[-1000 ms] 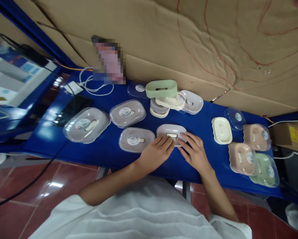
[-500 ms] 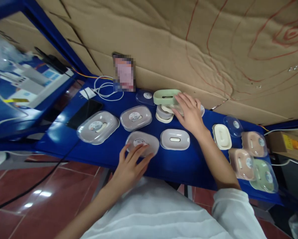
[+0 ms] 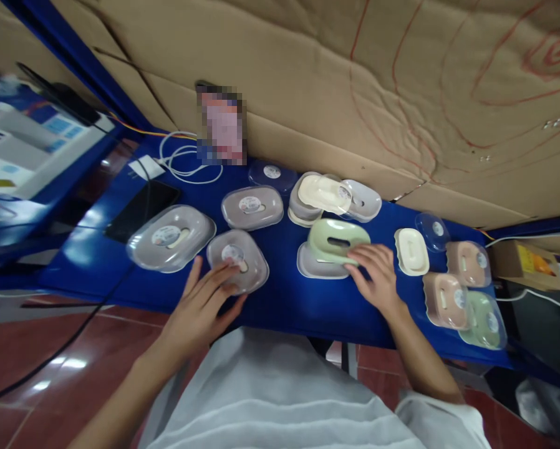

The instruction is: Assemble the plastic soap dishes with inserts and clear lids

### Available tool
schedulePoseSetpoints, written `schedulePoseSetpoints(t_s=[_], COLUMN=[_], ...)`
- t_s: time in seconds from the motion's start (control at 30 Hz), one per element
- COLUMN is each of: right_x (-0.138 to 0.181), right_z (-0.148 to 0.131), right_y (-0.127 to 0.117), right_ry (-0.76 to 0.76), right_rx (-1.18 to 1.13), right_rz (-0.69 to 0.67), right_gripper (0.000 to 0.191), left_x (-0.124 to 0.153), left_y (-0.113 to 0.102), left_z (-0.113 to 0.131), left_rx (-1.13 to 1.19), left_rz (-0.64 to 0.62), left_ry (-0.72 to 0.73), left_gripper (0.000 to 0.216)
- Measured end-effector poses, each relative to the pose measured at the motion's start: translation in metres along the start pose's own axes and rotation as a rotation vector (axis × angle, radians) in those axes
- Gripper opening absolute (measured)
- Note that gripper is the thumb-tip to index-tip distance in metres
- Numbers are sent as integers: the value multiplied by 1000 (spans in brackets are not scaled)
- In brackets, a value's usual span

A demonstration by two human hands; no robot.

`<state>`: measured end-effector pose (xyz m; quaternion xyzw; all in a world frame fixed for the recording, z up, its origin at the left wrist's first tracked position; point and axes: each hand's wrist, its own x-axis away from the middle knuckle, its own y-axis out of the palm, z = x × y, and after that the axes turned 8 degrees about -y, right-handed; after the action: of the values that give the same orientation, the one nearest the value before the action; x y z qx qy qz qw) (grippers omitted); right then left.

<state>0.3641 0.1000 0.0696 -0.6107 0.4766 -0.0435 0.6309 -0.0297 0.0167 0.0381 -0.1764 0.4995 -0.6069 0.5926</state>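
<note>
My right hand (image 3: pixel 374 271) pinches the near right edge of a pale green soap dish (image 3: pixel 321 242) with a slot in its middle. The dish hangs tilted over a grey soap dish (image 3: pixel 317 269), partly covering it. My left hand (image 3: pixel 209 299) lies with fingers spread on the clear lid of a grey soap box (image 3: pixel 256 265). Left of that hand is another lidded grey soap box (image 3: pixel 186 240), and behind it a third (image 3: pixel 233 215). At the back, a cream soap dish (image 3: pixel 324 192) rests on a grey one (image 3: pixel 301 202).
On the right are a cream dish (image 3: pixel 411 252), a clear lid (image 3: pixel 432 231), two pink soap boxes (image 3: pixel 433 305) and a lidded green one (image 3: pixel 483 321). A black phone (image 3: pixel 140 209) and white cable (image 3: pixel 186 168) lie left. A cardboard wall (image 3: pixel 284 75) closes the back.
My right hand has brought the green dish from the back stack forward, over the grey dish. The lidded grey box under my left hand has slid left and turned.
</note>
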Motion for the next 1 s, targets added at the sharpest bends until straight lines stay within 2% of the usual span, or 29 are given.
schedulePoseSetpoints(t_s=[0.1,0.17,0.23,0.33,0.43,0.5,0.67,0.77,0.87,1.0], right_x=[29,35,35,35,40,46,54,42,10,-45], right_z=[-7,-12,-17,-19,-13,-7,10,18,30,55], right_y=[2,7,11,14,13,13,9,4,0,11], right_ry=[62,76,51,14,42,88,242,256,240,261], right_rx=[-47,-70,-80,-73,-39,5,143,155,168,198], right_rz=[-21,-38,-67,-67,-5,33,85,60,43,-135], right_gripper=[24,24,23,26,28,27,20,24,42,70], left_x=[0,-5,-17,-43,-62,-67,-53,-40,-33,-33], left_y=[6,16,31,54,73,80,79,72,70,73], left_z=[17,39,61,81,83,79,70,65,59,55], left_rx=[5,80,126,115,90,66,78,122,174,244], left_rz=[55,78,16,-22,-47,-82,-137,-123,-112,-107], left_ry=[-44,-3,75,87,77,90,99,44,20,18], left_gripper=[29,35,41,46,53,50,29,21,19,21])
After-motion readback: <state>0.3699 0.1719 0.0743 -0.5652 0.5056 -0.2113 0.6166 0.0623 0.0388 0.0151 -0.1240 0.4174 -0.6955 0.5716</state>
